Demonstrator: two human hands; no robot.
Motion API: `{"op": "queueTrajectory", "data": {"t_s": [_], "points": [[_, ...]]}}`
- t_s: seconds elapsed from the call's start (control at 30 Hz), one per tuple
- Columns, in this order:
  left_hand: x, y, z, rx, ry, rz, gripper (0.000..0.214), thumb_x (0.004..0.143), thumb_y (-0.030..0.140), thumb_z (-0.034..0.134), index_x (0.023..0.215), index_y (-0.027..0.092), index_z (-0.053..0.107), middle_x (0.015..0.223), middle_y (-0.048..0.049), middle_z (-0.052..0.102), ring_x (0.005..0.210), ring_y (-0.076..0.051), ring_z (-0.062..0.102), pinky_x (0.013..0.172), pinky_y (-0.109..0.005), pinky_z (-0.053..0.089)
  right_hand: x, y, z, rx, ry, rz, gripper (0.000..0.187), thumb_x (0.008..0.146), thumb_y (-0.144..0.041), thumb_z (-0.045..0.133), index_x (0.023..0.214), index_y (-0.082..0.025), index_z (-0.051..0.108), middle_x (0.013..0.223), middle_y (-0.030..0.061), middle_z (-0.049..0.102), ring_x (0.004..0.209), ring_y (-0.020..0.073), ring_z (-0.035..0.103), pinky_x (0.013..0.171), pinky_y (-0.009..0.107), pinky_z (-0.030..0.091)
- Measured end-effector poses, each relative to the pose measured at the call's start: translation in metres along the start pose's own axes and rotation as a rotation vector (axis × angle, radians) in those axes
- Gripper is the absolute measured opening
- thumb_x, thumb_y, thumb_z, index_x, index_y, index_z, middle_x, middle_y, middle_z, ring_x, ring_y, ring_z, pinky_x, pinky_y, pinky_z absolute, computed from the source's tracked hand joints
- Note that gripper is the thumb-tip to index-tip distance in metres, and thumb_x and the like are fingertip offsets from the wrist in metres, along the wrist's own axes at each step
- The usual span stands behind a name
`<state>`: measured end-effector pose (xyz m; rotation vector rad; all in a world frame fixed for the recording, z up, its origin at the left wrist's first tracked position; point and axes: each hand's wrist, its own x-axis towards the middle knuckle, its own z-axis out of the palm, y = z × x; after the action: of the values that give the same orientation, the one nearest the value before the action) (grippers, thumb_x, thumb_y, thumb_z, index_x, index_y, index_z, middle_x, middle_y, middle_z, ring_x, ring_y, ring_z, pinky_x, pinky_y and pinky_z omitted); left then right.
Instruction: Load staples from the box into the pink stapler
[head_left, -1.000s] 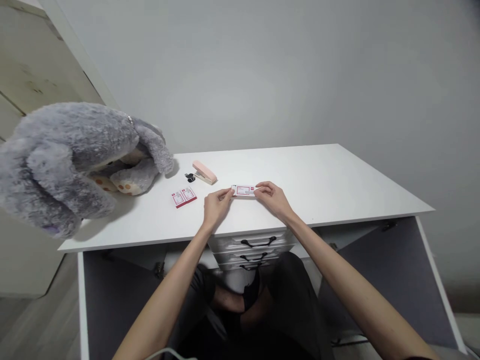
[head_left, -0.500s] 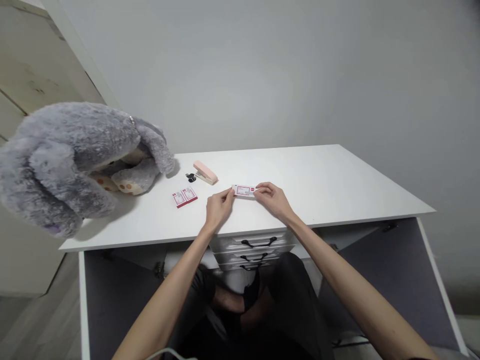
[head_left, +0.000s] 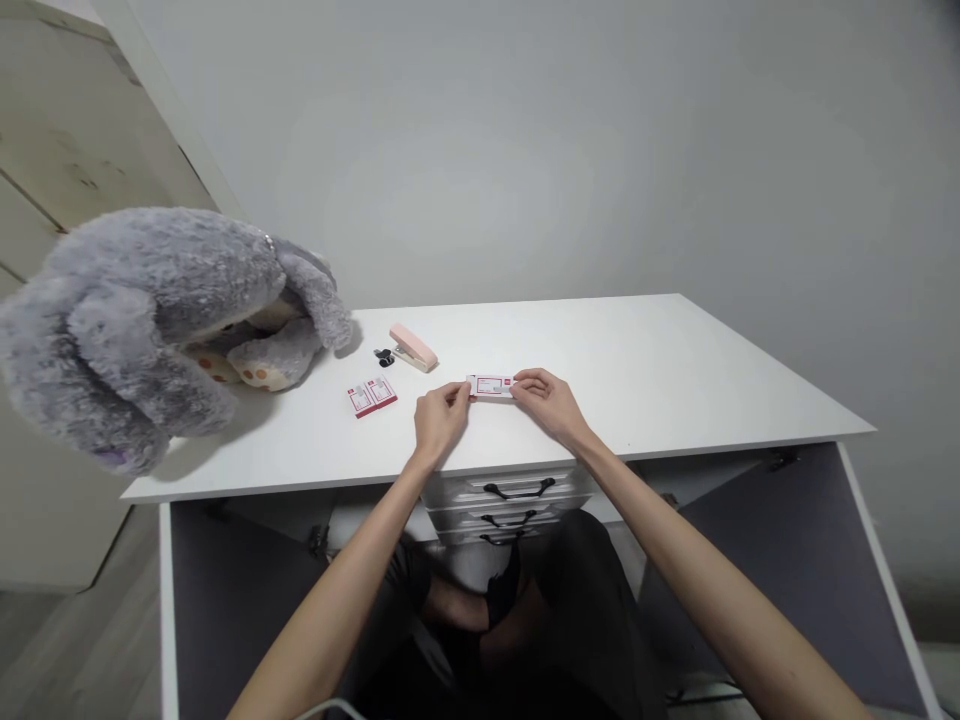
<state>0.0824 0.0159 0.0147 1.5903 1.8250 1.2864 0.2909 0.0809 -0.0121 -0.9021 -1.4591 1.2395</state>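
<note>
A small white box with red print (head_left: 491,386) is held level over the white tabletop, just above or on it; I cannot tell which. My left hand (head_left: 441,420) pinches its left end between thumb and fingers. At the right end, the fingertips of my right hand (head_left: 549,402) are closed on the box, covering that corner. To the left of my left hand, two similar red-and-white boxes (head_left: 372,397) lie side by side on the tabletop. Behind them rest a pink stapler (head_left: 413,348) and a small black object (head_left: 384,357) whose kind is unclear.
A large grey plush toy (head_left: 165,310) takes up the left end of the white tabletop (head_left: 660,370). Drawers with black handles (head_left: 519,488) sit below the front edge, between two open cabinet doors (head_left: 787,560). A grey wall rises behind.
The whole view has shifted slightly. Both hands keep the same hold on the small box, which stays in nearly the same place.
</note>
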Motion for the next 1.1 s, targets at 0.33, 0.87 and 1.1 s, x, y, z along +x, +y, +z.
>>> {"op": "queueTrajectory", "data": {"t_s": [0.33, 0.87, 1.1], "points": [[-0.0011, 0.001, -0.0026, -0.01, 0.051, -0.005, 0.038, 0.103, 0.052, 0.059, 0.087, 0.023, 0.076, 0.092, -0.0046, 0.083, 0.087, -0.023, 0.074, 0.076, -0.03, 0.049, -0.0014, -0.0022, 0.0, 0.006, -0.038, -0.007, 0.046, 0.076, -0.054, 0.087, 0.104, -0.022, 0.071, 0.09, 0.0049, 0.074, 0.089, 0.022, 0.071, 0.087, 0.04, 0.061], [-0.0044, 0.0054, -0.0027, -0.115, 0.011, 0.03, 0.036, 0.102, 0.045, 0.061, 0.122, 0.021, 0.078, 0.083, -0.0019, 0.078, 0.073, -0.018, 0.069, 0.068, -0.028, 0.047, -0.0023, -0.0057, -0.0002, 0.02, -0.04, 0.054, 0.045, 0.082, -0.05, 0.082, 0.118, -0.024, 0.074, 0.121, 0.0083, 0.077, 0.091, 0.0231, 0.078, 0.091, 0.043, 0.065], [-0.0039, 0.0043, 0.0006, -0.083, 0.016, 0.002, 0.03, 0.1, 0.04, 0.063, 0.116, 0.019, 0.078, 0.083, -0.0042, 0.081, 0.076, -0.021, 0.073, 0.071, -0.03, 0.05, -0.0025, -0.0041, -0.0005, 0.015, -0.059, 0.044, 0.042, 0.085, -0.051, 0.081, 0.117, -0.023, 0.077, 0.113, 0.0089, 0.082, 0.1, 0.0263, 0.079, 0.097, 0.045, 0.064]]}}
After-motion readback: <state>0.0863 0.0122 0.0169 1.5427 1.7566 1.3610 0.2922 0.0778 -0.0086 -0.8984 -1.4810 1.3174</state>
